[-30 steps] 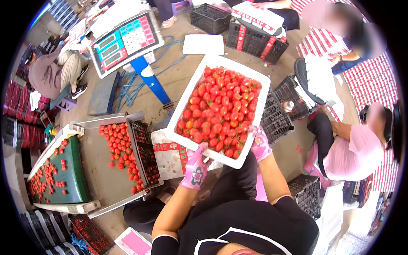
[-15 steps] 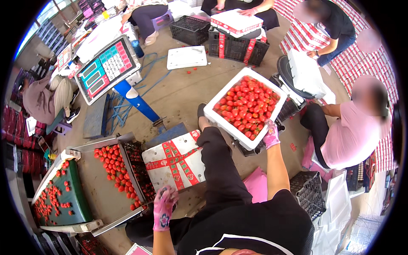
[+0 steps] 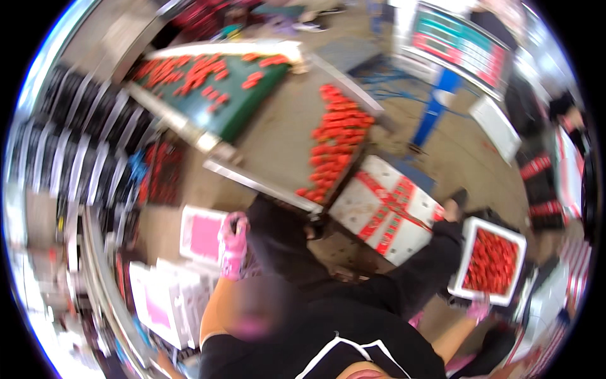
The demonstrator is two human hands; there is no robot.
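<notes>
My left hand (image 3: 233, 245), in a pink patterned glove, is beside a white foam box with a pink inside (image 3: 203, 235). Its fingers are loosely curved and apart, with nothing visible between them, though motion blurs them. At the lower right, my gloved right hand (image 3: 478, 308) grips the near rim of a white foam box (image 3: 456, 283) filled with red cherry tomatoes (image 3: 491, 262). The hidden side of that rim conceals part of its fingers. Between my legs and the sorting tray stands a closed white carton with red tape (image 3: 390, 208).
A metal tray (image 3: 271, 148) holds loose tomatoes, beside a green sloping surface (image 3: 243, 95) with more. A blue-post scale (image 3: 435, 107) stands at the upper right. Stacked white foam boxes (image 3: 183, 309) are at my left, black crates (image 3: 82, 151) farther left. People sit at the right edge.
The view has swung left, bringing the white foam boxes and black crates into sight. My left hand has moved left toward them. My right hand stays at the tomato box's rim.
</notes>
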